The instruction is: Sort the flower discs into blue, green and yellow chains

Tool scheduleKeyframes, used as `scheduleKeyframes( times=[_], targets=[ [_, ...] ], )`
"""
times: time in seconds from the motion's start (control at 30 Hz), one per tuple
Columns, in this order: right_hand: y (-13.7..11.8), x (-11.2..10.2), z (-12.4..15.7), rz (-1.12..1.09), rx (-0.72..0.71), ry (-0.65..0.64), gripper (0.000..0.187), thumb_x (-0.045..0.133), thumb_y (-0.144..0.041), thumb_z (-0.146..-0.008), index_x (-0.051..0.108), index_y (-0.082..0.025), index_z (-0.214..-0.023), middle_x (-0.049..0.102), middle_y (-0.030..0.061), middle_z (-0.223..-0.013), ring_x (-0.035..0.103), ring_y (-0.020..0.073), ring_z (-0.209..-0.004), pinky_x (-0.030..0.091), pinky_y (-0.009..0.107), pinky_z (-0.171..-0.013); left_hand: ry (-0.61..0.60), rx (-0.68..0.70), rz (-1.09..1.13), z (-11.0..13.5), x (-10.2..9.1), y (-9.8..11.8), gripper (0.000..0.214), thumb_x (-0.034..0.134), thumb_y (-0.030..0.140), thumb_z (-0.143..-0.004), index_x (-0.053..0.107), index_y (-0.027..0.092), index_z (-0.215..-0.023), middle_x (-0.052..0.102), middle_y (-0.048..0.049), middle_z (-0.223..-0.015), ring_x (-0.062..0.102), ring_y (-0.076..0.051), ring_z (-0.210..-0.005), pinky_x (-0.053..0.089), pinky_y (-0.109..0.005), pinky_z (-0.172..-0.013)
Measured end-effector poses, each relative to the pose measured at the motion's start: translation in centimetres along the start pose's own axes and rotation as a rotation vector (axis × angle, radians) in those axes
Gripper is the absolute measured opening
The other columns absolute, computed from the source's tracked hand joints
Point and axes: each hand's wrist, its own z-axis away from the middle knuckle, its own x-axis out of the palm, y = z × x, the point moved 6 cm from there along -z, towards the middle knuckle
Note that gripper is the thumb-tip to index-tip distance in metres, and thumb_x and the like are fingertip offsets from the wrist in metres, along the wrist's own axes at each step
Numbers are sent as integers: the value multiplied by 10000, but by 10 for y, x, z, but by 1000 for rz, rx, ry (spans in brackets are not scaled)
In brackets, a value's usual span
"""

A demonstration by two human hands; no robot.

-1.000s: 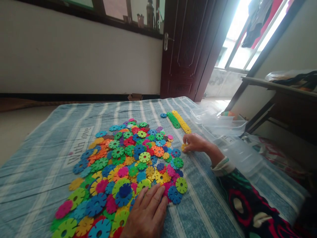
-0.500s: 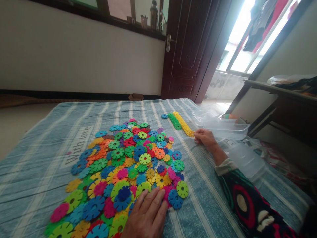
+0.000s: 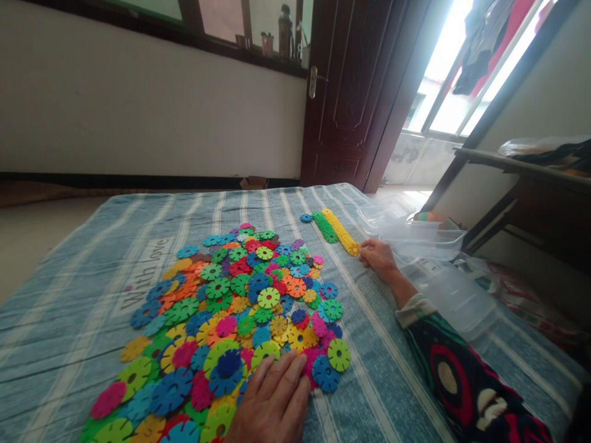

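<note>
My left hand (image 3: 272,397) lies with fingers stretched out on the near edge of a wide pile of notched plastic discs (image 3: 217,287) in many colours. To the right, my right hand (image 3: 381,261) has thumb and fingers pinched at the near end of a row of overlapping yellow notched discs (image 3: 339,231). Its fingertips touch the last yellow disc (image 3: 353,250) and partly hide its edge. Beside the yellow row is a shorter row of overlapping green discs (image 3: 325,227). A single blue disc (image 3: 306,218) lies at the far end of the green row.
Everything lies on a blue striped cloth (image 3: 383,381). Clear plastic boxes (image 3: 431,240) stand beyond my right hand, with a clear lid (image 3: 462,301) nearer. A dark shelf (image 3: 530,166) is at the right and a brown door (image 3: 346,98) at the back.
My right hand has shifted slightly left and nearer at the end of the yellow row, and the last yellow disc shows more fully. My left hand stays on the pile.
</note>
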Motion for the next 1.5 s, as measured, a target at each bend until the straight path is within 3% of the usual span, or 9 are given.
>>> scheduleKeyframes(
  times=[0.17,0.37,0.87,0.97,1.13,1.3,1.4,1.5],
  targets=[
    [-5,-2,1,187,-57,10,303,649,-247,-704,593,-151,-986,595,-48,-566,545,104,-441,431,218,-470,4,9,-8,0,0,-1,236,435,124,-851,651,194,-916,693,-59,-1077,594,-195,-1093,348,-399,-1073],
    [-17,-2,4,548,-229,77,366,704,-293,-676,638,-180,-1018,653,-9,-702,627,170,-710,450,276,-677,21,11,-9,-3,-2,-1,236,433,128,-862,658,192,-893,701,-56,-1059,598,-187,-1087,335,-391,-1088],
    [-28,8,19,659,-297,99,281,637,-337,-766,652,-200,-1011,686,23,-762,624,198,-730,407,284,-658,-32,7,-26,-3,-3,4,228,432,155,-859,643,197,-935,695,-76,-1067,603,-209,-1081,409,-419,-1024],
    [-45,28,38,607,-404,-28,198,635,-316,-783,675,-201,-939,679,16,-734,618,171,-710,403,266,-673,-49,4,-13,-5,-4,5,224,437,137,-854,645,189,-920,696,-70,-1063,607,-209,-1063,416,-420,-1007],
    [-82,76,97,469,-715,-459,129,672,-290,-779,693,-202,-871,652,-7,-733,571,112,-655,375,222,-626,-99,27,-8,-14,-10,8,260,400,134,-881,649,189,-928,697,-71,-1046,610,-197,-1038,436,-405,-979],
    [-108,93,152,470,-1021,-716,208,719,-369,-747,694,-204,-872,631,28,-877,560,146,-794,383,250,-681,-226,41,16,-22,-15,11,238,419,137,-901,650,182,-943,687,-78,-1076,613,-202,-1028,469,-396,-921],
    [-110,99,168,503,-1102,-789,285,747,-419,-706,689,-199,-877,616,44,-927,545,166,-832,399,276,-723,-267,37,27,-23,-15,13,232,423,132,-906,651,169,-937,685,-83,-1082,614,-218,-1028,486,-408,-892],
    [-105,104,167,541,-1098,-721,283,747,-419,-709,691,-193,-871,602,58,-962,537,188,-886,409,305,-771,-310,37,30,-22,-14,15,251,405,143,-917,654,160,-949,686,-87,-1086,617,-233,-1024,498,-421,-874]
  ],
)
